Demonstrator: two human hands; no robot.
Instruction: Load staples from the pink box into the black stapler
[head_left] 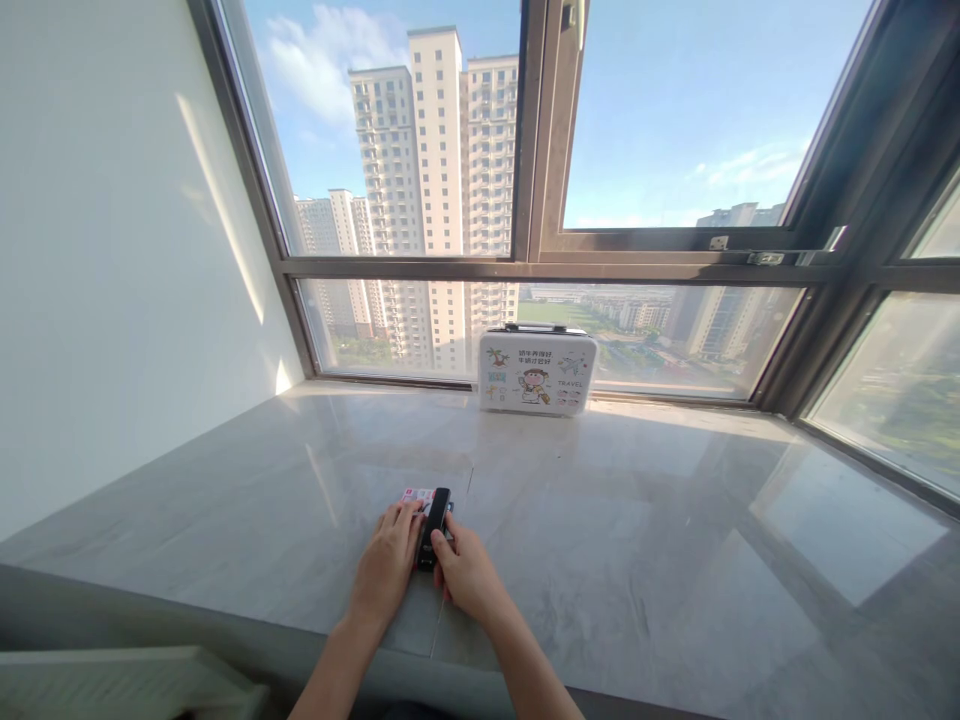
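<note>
On the grey windowsill, a black stapler [436, 525] stands lengthwise away from me, close to the front edge. My right hand [466, 570] is closed around its right side, thumb on the near part. To its left lies a small pink and white card or packet [417, 494], only its far end showing. My left hand [386, 560] covers the rest of this card and presses it down, fingers close together and touching the stapler's left side. Whether the card reaches into the stapler is hidden by the fingers.
A white case [536, 372] with cartoon prints and a black handle stands upright against the window at the back. Brown window frames [412, 268] border the sill [637, 530], with a white wall [135, 260] on the left. A pale slatted object [112, 685] is below the sill's front edge.
</note>
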